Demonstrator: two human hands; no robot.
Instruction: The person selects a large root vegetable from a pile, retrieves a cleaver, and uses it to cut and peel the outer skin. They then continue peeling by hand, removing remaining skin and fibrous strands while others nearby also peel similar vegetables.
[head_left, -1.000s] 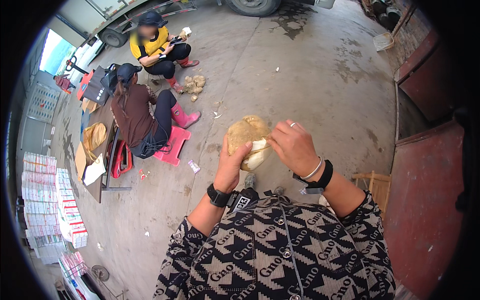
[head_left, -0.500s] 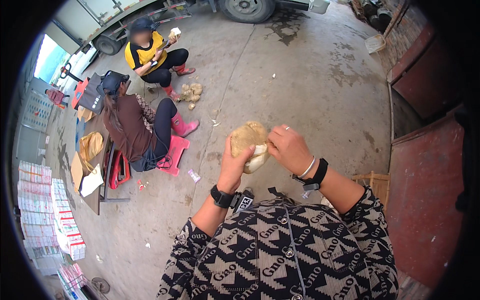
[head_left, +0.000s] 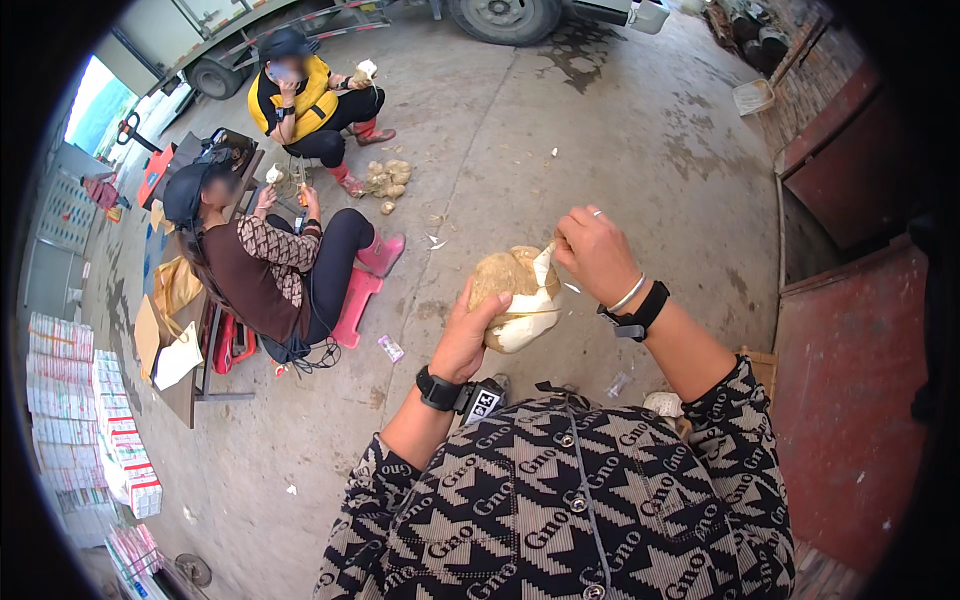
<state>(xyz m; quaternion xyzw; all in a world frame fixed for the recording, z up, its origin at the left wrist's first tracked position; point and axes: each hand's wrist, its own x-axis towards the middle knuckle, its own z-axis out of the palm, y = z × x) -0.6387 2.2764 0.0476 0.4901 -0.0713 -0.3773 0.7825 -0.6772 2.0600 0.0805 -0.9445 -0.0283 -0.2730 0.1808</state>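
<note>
My left hand (head_left: 463,335) is wrapped round the left side of a large jicama (head_left: 497,283), holding it up in front of my body. Brown skin covers its upper left part, while white flesh shows along the right and lower side. At its upper right a strip of peel (head_left: 544,266) stands away from the root. My right hand (head_left: 600,255) has thumb and fingers pinched together at the strip's upper end. A small pale scrap (head_left: 571,287) is in the air below that hand.
To the left, one person (head_left: 265,260) sits on a pink stool (head_left: 357,305); another (head_left: 305,105) squats behind, near a jicama pile (head_left: 388,180). A table (head_left: 185,395) and paper stacks (head_left: 62,390) stand at left, a red metal door (head_left: 850,390) at right, a truck wheel (head_left: 503,15) beyond.
My right hand has moved up and right, drawing the peel strip off the jicama; more white flesh shows. The seated person has turned, and the squatting person's hand has risen to the face.
</note>
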